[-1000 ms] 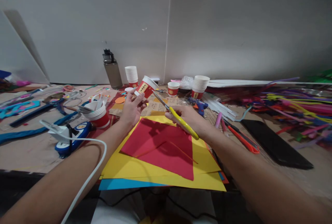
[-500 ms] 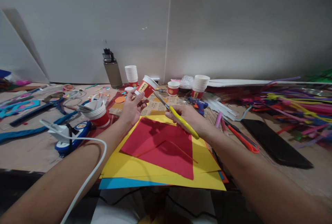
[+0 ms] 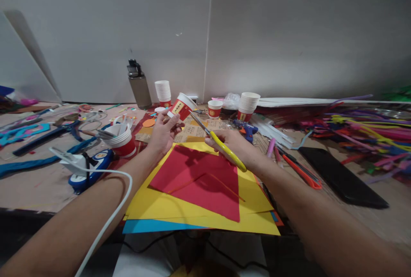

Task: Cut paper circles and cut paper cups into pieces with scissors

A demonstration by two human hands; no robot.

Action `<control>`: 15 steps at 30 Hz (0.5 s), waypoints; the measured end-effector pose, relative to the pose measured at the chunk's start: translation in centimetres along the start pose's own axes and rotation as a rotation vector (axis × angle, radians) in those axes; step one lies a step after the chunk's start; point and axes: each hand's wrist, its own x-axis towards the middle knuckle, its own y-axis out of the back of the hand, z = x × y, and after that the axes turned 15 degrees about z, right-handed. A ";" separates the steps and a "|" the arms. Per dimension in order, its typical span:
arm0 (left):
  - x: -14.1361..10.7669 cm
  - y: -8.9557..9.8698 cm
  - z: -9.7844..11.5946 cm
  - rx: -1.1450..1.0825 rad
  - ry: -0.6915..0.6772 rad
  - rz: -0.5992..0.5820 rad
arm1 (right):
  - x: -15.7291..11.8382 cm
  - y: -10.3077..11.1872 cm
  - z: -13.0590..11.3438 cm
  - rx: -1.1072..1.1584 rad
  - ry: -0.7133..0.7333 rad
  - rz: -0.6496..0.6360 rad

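One red-and-white paper cup (image 3: 181, 108): tilted, mouth up and to the right, held in the air beyond the paper sheets; pinched in the left grip (image 3: 165, 135). Risk: thin wall; too hard a squeeze would probably dent it, too light a pinch would let it turn if pushed.

One pair of yellow-handled scissors (image 3: 227, 152): right grip (image 3: 236, 143) wrapped about the handles; blades aimed at the cup, tips close to its wall. Contact cannot be told from this angle. Risk: a slip of the points would likely score the cup or run towards the left fingers, which lie on the same wall.

One white cable (image 3: 129, 185): looped across the left forearm from a plug (image 3: 75, 163). Risk: a pull of that arm could snag it and jog the cup.

One red sheet (image 3: 192, 200), over yellow sheets (image 3: 257, 195); a bent orange strip (image 3: 224, 185) across it. Risk: a dragging wrist could displace the strip, nothing visible pinning it.

One nest of cups (image 3: 126, 146), tools inside, on the bench (image 3: 28, 193) beside the left forearm. Risk: a sideways swing could tip it.
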 end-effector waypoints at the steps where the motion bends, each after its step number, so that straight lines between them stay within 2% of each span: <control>1: 0.0 0.0 0.0 0.001 0.004 0.004 | 0.0 0.0 0.0 0.002 -0.002 -0.001; 15: -0.1 -0.1 0.1 -0.011 -0.009 -0.021 | 0.0 -0.1 0.1 -0.006 -0.019 -0.010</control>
